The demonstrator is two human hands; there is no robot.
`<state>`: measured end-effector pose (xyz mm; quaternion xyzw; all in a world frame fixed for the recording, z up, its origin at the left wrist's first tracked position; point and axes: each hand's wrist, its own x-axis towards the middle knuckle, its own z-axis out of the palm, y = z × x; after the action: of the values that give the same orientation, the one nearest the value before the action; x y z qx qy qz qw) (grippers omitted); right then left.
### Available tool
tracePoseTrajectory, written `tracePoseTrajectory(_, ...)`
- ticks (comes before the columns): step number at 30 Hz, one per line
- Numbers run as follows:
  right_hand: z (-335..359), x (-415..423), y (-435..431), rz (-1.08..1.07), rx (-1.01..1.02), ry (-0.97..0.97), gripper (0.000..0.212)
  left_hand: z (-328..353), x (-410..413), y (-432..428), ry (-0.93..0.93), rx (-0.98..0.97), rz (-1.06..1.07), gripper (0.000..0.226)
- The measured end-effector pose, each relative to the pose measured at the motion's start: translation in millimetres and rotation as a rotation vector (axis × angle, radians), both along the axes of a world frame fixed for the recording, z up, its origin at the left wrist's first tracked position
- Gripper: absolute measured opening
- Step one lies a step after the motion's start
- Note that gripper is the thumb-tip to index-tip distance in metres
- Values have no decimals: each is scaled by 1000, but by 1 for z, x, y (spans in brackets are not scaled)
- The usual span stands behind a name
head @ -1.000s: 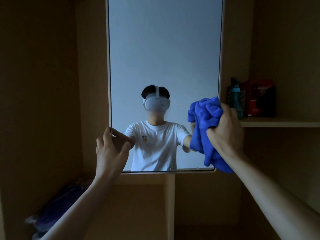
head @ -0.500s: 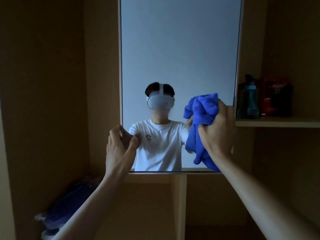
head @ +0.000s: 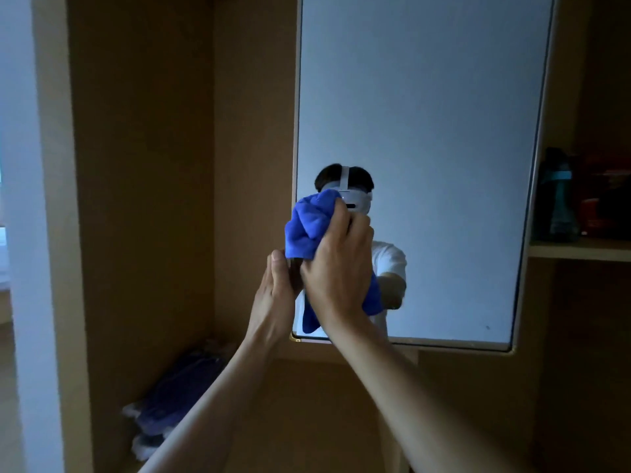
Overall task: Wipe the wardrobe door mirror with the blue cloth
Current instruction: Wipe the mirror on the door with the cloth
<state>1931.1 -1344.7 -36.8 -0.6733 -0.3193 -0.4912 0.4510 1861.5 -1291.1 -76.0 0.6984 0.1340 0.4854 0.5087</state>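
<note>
We have the blue cloth [head: 309, 227] bunched in our right hand [head: 336, 268], fingers [head: 338, 216] clamped around it, pressed against the mirror [head: 426, 131] near its lower left corner. Just left of those fingers, our left hand [head: 276, 295] grips the mirror's edge, fingers wrapped round it. If we push hard while that steadying hold loosens, the door may swing away, leaving streaks, and most glass above looks unwiped.

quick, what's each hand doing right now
Left hand: closed on the mirror's left edge, steadying the door.
Right hand: grip closed on the bunched blue cloth, at the mirror's lower left.
</note>
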Motion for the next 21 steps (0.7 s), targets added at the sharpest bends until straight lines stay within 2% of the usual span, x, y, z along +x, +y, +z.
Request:
tracePoseTrajectory(2,-1,-11,13,9,16,14,65,0,0,4,6,-66,-27,70)
tracePoseTrajectory(7,-2,-20,24,56,51,42,77,-1,1,12,-13,-180,-84,61)
tracePoseTrajectory(9,-3,-17,23,28,14,20,80,-1,0,12,-9,-161,-83,64)
tracePoseTrajectory(12,-1,-10,16,-15,-71,-33,69,-1,3,7,-39,-129,-54,67)
tracePoseTrajectory(15,2,0,2,43,-109,-97,61,-5,8,-2,-57,-5,23,60)
tracePoseTrajectory(18,4,13,-19,68,-139,-102,68,-10,11,-7,-38,105,84,61)
tracePoseTrajectory(21,8,27,-42,42,-106,-93,69,-12,12,-5,21,117,115,65)
